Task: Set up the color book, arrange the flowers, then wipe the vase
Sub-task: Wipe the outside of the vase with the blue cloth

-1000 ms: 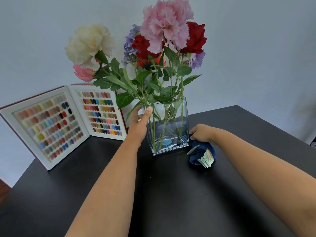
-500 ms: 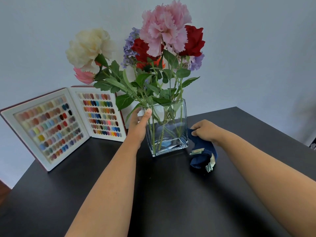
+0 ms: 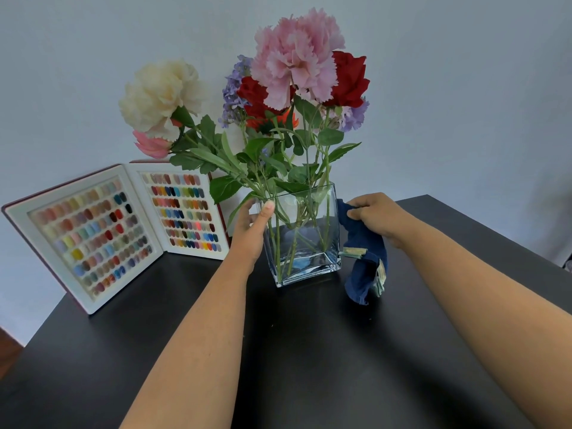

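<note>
Evidently, the left hand (image 3: 252, 229) gripped the glass vase (image 3: 305, 233) steady while the right hand (image 3: 376, 216) pinched the blue cloth (image 3: 363, 252) against its side, probably for wiping.

Both forearms bare to the frame edge; no sleeves visible. Left hand (image 3: 252, 226) and right hand (image 3: 379, 213) ungloved. Thumbnail short, unpainted.

Soft, even daylight is filling the scene, leaving the wall (image 3: 433, 88) pale and flat. The black table (image 3: 309, 351) is giving off a dull sheen and carrying faint shadows under both forearms. Small highlights are glinting on the glass vase (image 3: 305, 243). Wide-angle distortion is bowing the edges; focus is softening slightly throughout.
</note>
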`<state>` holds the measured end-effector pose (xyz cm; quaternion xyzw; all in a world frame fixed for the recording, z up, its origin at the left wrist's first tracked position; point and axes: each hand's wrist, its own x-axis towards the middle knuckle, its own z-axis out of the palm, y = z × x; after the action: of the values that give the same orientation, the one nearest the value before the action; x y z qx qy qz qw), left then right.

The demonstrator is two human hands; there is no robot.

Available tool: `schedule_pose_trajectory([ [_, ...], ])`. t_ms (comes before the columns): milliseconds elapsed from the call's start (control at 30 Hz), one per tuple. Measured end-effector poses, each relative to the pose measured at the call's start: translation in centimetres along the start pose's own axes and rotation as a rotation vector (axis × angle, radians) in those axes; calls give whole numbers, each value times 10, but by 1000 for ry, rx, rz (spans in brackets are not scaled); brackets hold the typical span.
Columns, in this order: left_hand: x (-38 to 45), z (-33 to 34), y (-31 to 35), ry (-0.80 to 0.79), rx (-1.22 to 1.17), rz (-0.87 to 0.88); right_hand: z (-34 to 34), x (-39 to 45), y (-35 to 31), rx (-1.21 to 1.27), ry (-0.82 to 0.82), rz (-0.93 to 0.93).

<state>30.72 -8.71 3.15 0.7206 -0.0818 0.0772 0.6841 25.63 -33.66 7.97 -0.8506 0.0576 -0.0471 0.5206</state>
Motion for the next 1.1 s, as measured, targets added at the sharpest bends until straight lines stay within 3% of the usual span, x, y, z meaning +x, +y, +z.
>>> schedule_pose_trajectory([
  [400,-2,-3,-5,-13,20,-9,-5,-4,-15,302,31,-56],
  [633,-3,-4,-5,-17,23,-31,2,-22,-14,455,-4,-90],
  [867,-34,8,2,47,-9,-1,2,-69,-14,793,-97,-130],
  [1100,-38,6,4,17,43,-1,5,-93,-18,874,-134,-182],
])
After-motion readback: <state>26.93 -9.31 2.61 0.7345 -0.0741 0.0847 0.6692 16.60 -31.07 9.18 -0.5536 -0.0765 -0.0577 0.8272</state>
